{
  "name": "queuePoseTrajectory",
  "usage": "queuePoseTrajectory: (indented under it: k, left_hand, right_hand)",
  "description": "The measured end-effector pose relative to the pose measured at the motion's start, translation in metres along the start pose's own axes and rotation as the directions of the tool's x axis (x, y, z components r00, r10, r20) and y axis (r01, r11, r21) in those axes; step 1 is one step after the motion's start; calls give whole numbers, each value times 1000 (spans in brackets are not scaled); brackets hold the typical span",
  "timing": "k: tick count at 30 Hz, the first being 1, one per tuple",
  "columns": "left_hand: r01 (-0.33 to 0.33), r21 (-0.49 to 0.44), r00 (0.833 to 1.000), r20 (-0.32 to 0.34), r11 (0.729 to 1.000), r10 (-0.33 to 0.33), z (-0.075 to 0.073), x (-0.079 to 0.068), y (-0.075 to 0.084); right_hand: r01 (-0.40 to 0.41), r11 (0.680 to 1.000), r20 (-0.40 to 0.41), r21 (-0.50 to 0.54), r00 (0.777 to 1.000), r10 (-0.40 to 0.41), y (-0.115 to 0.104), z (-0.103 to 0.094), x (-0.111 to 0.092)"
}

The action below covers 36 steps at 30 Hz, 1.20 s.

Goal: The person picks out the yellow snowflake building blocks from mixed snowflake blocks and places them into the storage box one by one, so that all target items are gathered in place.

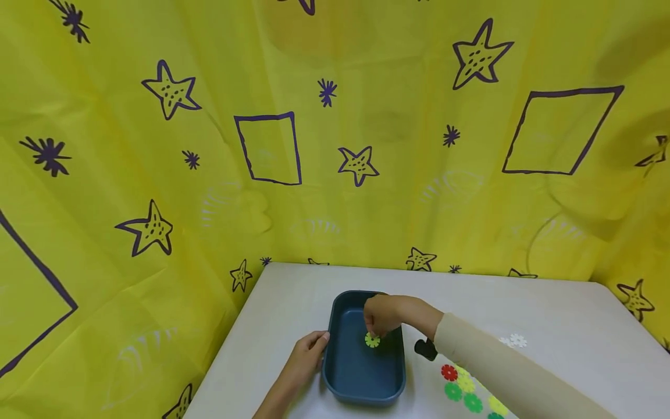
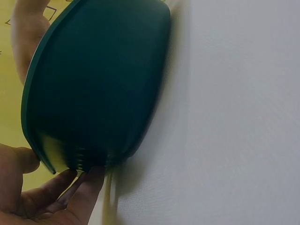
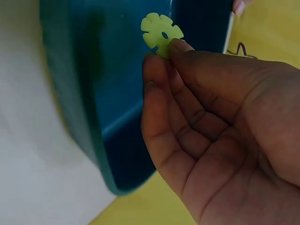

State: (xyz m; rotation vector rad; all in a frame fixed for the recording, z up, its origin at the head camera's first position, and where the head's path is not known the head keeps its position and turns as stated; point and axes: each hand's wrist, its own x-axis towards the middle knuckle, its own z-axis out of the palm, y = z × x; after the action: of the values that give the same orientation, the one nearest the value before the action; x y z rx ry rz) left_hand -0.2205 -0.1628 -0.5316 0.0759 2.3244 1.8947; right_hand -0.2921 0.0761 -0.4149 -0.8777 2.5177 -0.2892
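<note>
A dark blue-green rectangular plastic tub (image 1: 361,372) stands on the white table. At its left side my left hand (image 1: 309,355) holds the tub, thumb at the rim and fingers against the outer wall (image 2: 93,93). Over the tub's inside, my right hand (image 1: 384,314) pinches a yellow-green notched plastic disc (image 3: 159,30) with a small hole in its middle, between thumb and fingertips. In the head view the disc shows just below the right fingers. No other disc shows inside the visible part of the tub.
Right of the tub lie a red notched disc (image 1: 449,372), several green discs (image 1: 453,391) and yellow ones (image 1: 466,383), partly behind the right sleeve. White discs (image 1: 518,340) lie farther right. A black object (image 1: 426,349) sits by the right wrist. A yellow patterned curtain (image 1: 335,221) surrounds the table.
</note>
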Motion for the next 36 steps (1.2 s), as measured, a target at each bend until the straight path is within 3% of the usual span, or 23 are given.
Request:
queuePoseTrajectory:
  k: [4,12,22,27,36]
  left_hand:
    - [-4,-7,1000,0,1000,4,0,-1,1]
    - [-17,-13,1000,1,1000,17,-2,-3,3]
    - [1,37,1000,-17,999,0,-1,-6,6]
    - [-8,32,1000,-9,999,8,-1,-5,7]
    - [-6,41,1000,3,999,6,-2,-3,7]
  right_hand:
    - [16,999,45,-35,999,-14,-13,9,13]
    - [55,998,141,-8,989,-53,-35,29,34]
    - [74,991,239,-109,970,-46,-55,46,52]
    - [51,987,265,-150,964,-9,-57,48,55]
    - [-28,998,242,-56,969,41,-59,52,52]
